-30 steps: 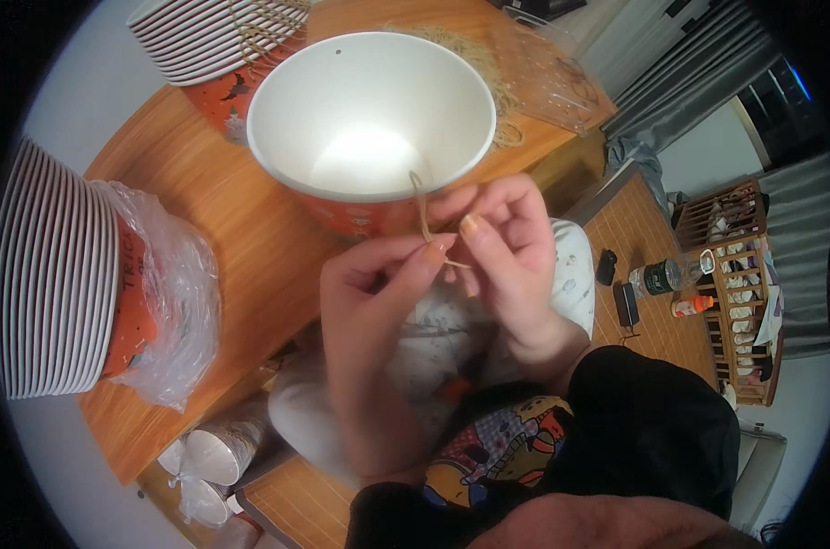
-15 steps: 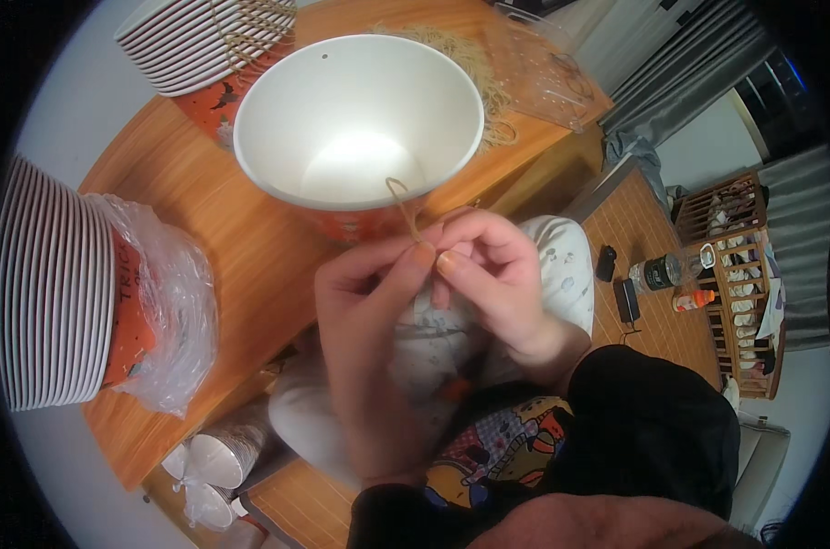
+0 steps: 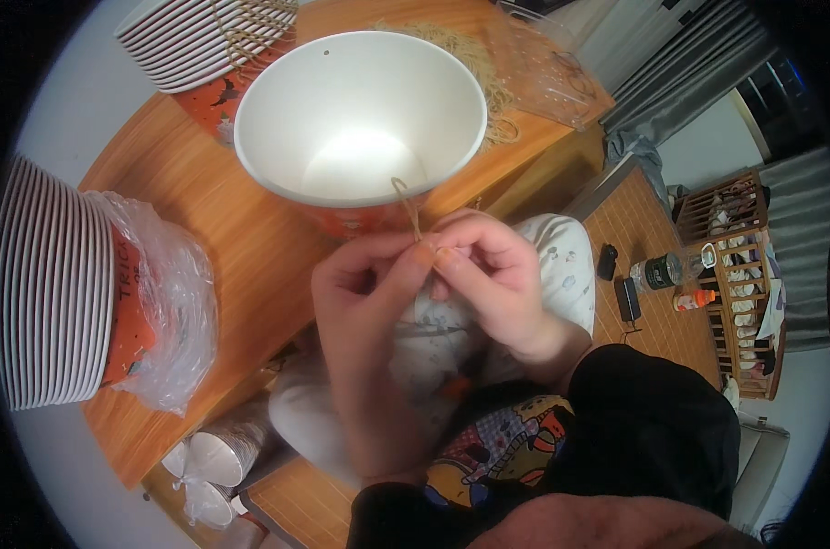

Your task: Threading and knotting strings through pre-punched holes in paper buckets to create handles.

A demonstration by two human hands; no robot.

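Observation:
A thin tan cord (image 3: 409, 207) sticks up as a narrow loop from between my fingertips. My left hand (image 3: 371, 279) pinches it between thumb and forefinger. Against it, fingertips touching, my right hand (image 3: 490, 279) is closed on the cord's lower part, most of which the fingers hide. Just beyond my hands stands an orange paper bucket (image 3: 360, 119) with a white inside, its mouth tilted toward me. One small hole shows near its far rim. My hands cover part of the bucket's near bottom.
Stacked orange buckets (image 3: 53, 284), partly in clear plastic wrap (image 3: 177, 311), lie at the left. Another stack (image 3: 191, 46) with cords over it stands far left. A pile of tan cords (image 3: 497, 96) lies behind the bucket on the wooden table (image 3: 172, 183), beside a clear plastic tray (image 3: 552, 73).
Both hands keep their pinch on the cord and have shifted only slightly. The cord's loop stands a little more upright and narrower.

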